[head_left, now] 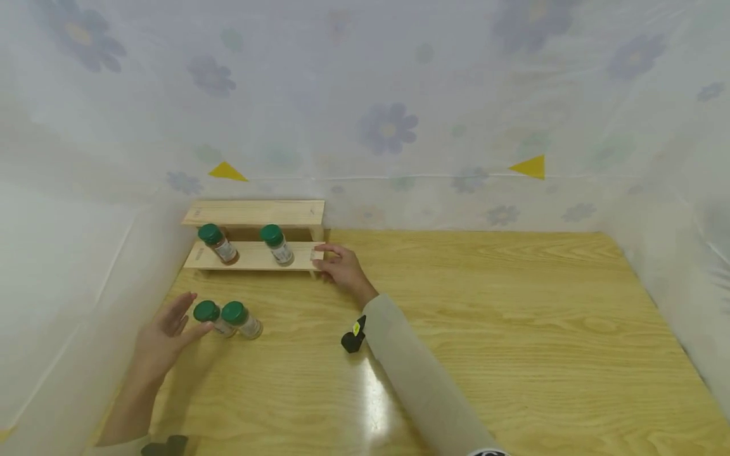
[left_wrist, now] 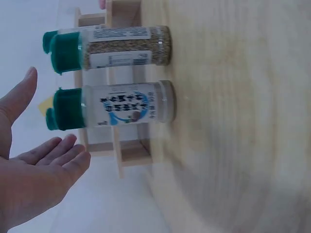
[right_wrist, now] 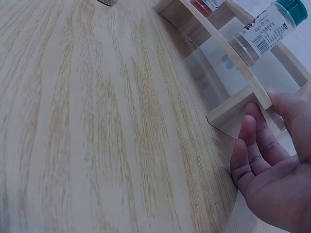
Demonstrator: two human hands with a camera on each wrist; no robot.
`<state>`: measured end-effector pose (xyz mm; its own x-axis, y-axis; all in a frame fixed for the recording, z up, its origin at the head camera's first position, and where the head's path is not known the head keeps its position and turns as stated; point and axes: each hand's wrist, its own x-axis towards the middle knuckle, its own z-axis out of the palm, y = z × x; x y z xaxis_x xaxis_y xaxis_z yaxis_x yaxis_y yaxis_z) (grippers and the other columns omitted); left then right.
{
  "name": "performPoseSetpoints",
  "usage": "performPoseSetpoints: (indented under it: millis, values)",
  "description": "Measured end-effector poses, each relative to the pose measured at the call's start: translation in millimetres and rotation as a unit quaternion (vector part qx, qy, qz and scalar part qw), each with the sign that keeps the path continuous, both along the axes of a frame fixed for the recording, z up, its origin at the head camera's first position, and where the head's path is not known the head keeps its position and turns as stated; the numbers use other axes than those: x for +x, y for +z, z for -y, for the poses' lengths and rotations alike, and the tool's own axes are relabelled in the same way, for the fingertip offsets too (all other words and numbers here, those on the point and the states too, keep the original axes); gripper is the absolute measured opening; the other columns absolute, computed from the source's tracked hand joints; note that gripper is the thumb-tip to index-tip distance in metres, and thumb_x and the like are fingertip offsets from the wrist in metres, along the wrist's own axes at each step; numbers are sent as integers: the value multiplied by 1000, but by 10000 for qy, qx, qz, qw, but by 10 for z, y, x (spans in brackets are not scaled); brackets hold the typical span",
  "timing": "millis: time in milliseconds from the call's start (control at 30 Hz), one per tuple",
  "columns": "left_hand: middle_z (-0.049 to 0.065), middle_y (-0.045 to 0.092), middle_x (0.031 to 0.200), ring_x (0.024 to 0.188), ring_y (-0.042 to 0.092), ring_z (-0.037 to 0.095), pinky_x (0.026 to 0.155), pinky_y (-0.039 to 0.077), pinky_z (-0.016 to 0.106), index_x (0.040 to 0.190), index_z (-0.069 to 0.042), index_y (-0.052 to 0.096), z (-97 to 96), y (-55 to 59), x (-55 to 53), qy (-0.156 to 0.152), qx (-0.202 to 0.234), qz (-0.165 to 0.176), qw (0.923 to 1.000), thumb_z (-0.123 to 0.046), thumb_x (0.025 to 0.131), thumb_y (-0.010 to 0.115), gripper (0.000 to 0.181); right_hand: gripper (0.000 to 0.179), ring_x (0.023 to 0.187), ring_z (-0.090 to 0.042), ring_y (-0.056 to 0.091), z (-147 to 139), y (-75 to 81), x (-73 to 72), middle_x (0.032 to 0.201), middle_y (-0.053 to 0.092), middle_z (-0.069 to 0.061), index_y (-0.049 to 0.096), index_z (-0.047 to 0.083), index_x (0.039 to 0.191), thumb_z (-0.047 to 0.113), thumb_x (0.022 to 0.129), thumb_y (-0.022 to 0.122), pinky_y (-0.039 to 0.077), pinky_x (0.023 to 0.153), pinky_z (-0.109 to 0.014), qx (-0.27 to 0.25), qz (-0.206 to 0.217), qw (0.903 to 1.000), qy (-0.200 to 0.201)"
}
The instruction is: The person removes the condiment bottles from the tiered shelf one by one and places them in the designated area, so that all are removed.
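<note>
My right hand pinches the right end of the lower tier of a two-step wooden rack. In the right wrist view the thumb lies over the board's edge and the fingertips are curled beneath it. On that tier stand a green-capped spice jar with reddish contents and another with a white label. My left hand, thumb and fingers apart, is beside two more green-capped jars upright on the table: a white-labelled one and one of brown seeds.
The wood-grain table runs up to a flower-patterned curtain behind and at both sides. Yellow triangles are on the curtain. A black wrist device sticks out from the right sleeve.
</note>
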<state>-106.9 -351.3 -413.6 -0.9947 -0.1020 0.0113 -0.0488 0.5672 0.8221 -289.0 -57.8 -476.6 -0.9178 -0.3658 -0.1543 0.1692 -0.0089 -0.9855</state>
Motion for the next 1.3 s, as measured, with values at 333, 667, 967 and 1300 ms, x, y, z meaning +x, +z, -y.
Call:
performPoseSetpoints:
  millis: [333,667,967,1300]
  values:
    - [8,29,155,143,29,12,110,29,11,148,-8,28,-180,260,-108,1062,419,-112,9934,-20,88,68,73,38,61,-17,59,22,-118,-62,75,69,0,63,13,123,17,86,71,46,53,-25,-38,-70,10000,-25]
    - [10,35,152,141,34,14,112,29,16,145,-8,34,-387,395,-323,1199,832,-185,9891,-21,85,72,72,35,61,-16,59,37,-103,-31,74,67,1,64,15,120,17,86,71,47,54,-24,77,-155,9998,-84]
    - [14,33,152,142,32,27,115,31,28,146,-6,33,-612,555,-663,646,441,-151,9968,-33,86,70,76,33,60,-16,59,39,-86,-30,77,68,-2,64,16,120,15,87,70,47,53,-23,151,-187,9996,-155]
    - [15,31,154,143,25,32,117,28,45,146,-3,31,-736,585,-1014,272,388,131,9988,-36,87,69,78,36,60,-14,62,50,-89,-39,75,68,-2,63,12,122,12,87,69,59,66,-32,16,26,9999,-141]
